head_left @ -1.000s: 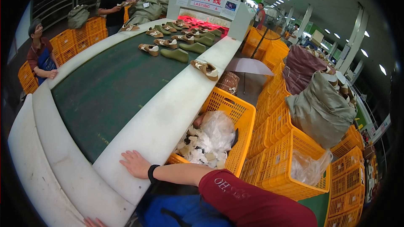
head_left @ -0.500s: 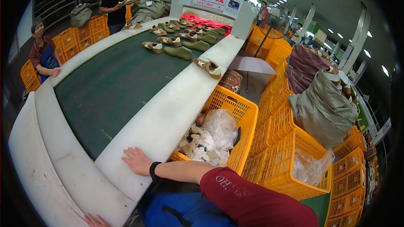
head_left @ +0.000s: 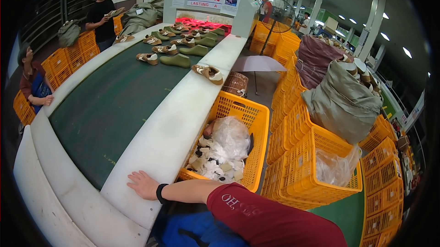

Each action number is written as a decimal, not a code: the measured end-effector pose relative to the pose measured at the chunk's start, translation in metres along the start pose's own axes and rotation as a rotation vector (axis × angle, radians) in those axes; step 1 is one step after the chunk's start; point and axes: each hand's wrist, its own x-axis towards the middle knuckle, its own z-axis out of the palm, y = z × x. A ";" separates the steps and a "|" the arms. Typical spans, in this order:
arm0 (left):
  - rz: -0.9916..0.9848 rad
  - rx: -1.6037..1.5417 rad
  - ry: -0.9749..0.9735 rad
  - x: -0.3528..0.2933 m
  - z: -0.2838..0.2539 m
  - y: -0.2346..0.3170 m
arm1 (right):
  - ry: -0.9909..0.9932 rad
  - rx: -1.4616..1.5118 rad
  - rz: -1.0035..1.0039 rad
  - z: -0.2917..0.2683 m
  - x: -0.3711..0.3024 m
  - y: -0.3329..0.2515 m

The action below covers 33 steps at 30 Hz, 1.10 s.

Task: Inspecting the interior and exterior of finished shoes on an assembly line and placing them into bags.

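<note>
My right hand lies flat on the white border of a conveyor, fingers spread, with nothing in it. A black band circles its wrist. My left hand is out of the picture. Farther up the same border sits a single brown and white sneaker, out of my reach. On the green belt, several brown and white sneakers and green shoe lasts stand in loose rows. They trail back to a red-lit machine opening.
An orange crate of scraps and clear plastic stands beside the border, near my right arm. Stacked orange crates and a grey-green sack of shoes fill the right. Across the belt are a person in a blue apron and another in black.
The view has swung slightly to the right. My left hand has dropped out of the lower edge. My right hand stays flat on the border. The aproned person has turned their head away.
</note>
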 end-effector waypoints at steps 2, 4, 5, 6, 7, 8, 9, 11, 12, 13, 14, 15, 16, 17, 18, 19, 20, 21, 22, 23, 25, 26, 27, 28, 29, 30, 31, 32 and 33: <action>-0.004 0.024 0.004 -0.001 0.003 -0.002 | 0.004 0.005 0.001 0.000 -0.001 -0.001; -0.006 0.047 0.007 -0.002 0.005 -0.002 | 0.006 0.010 0.004 0.000 0.000 -0.001; -0.011 0.038 0.016 -0.003 0.005 -0.002 | 0.001 0.011 0.006 0.000 -0.001 -0.001; -0.018 0.031 0.025 -0.003 0.005 -0.004 | -0.004 0.015 0.007 0.001 0.000 -0.002; -0.020 0.035 0.024 -0.003 0.007 -0.006 | -0.006 0.019 0.005 0.003 0.001 -0.002; 0.011 0.037 0.043 -0.003 0.011 -0.008 | 0.010 -0.021 -0.007 0.005 0.003 -0.001; 0.037 0.045 0.058 -0.005 0.014 -0.013 | 0.021 -0.055 -0.023 0.009 0.003 -0.003; 0.025 0.027 0.060 -0.001 0.010 -0.005 | 0.053 -0.057 -0.020 0.015 0.003 0.004; 0.019 0.000 0.067 -0.001 0.010 -0.003 | 0.092 -0.068 -0.011 0.017 0.003 0.006; -0.016 0.024 0.063 -0.001 0.019 -0.008 | 0.076 -0.047 -0.044 0.016 0.003 0.005; -0.063 -0.051 0.009 0.000 0.031 -0.017 | 0.099 -0.070 -0.054 0.012 0.003 0.004; -0.102 -0.134 -0.039 0.001 0.038 -0.021 | 0.128 -0.099 -0.057 0.009 0.003 0.004; -0.136 -0.118 -0.036 -0.002 0.041 -0.026 | 0.116 -0.083 -0.089 0.008 0.005 0.001; -0.137 -0.095 -0.037 -0.001 0.043 -0.023 | 0.094 -0.076 -0.067 0.005 0.004 0.002; -0.138 -0.073 -0.037 0.000 0.045 -0.021 | 0.072 -0.069 -0.044 0.003 0.003 0.003; -0.156 -0.065 -0.034 -0.001 0.045 -0.021 | 0.067 -0.061 -0.062 0.002 0.003 0.002; -0.164 -0.067 -0.050 -0.002 0.045 -0.021 | 0.062 -0.068 -0.058 0.002 0.003 0.001; -0.176 -0.068 -0.065 -0.002 0.044 -0.022 | 0.057 -0.074 -0.059 0.002 0.004 0.000; -0.201 -0.058 -0.060 -0.003 0.041 -0.022 | 0.065 -0.106 -0.070 0.002 0.005 -0.001; -0.197 -0.070 -0.071 -0.002 0.038 -0.021 | 0.060 -0.096 -0.094 0.002 0.003 -0.002; -0.221 -0.076 -0.071 -0.003 0.036 -0.017 | 0.070 -0.114 -0.057 -0.001 0.003 -0.003; -0.215 -0.089 -0.067 -0.003 0.035 -0.017 | 0.058 -0.119 -0.060 -0.002 0.003 -0.004; -0.201 -0.105 -0.066 -0.004 0.035 -0.016 | 0.058 -0.113 -0.076 -0.002 0.003 -0.004; -0.216 -0.099 -0.060 -0.003 0.036 -0.017 | 0.044 -0.121 -0.070 -0.002 0.003 -0.004; -0.212 -0.104 -0.051 -0.002 0.037 -0.019 | 0.030 -0.130 -0.063 -0.001 0.004 -0.005; -0.207 -0.109 -0.046 -0.003 0.037 -0.019 | 0.044 -0.134 -0.074 -0.002 0.005 -0.005; -0.219 -0.102 -0.043 -0.003 0.036 -0.018 | 0.042 -0.129 -0.086 -0.002 0.004 -0.006; -0.212 -0.112 -0.042 -0.004 0.034 -0.016 | 0.045 -0.139 -0.081 -0.003 0.002 -0.005; -0.197 -0.124 -0.037 -0.002 0.033 -0.013 | 0.056 -0.151 -0.069 -0.003 0.003 -0.003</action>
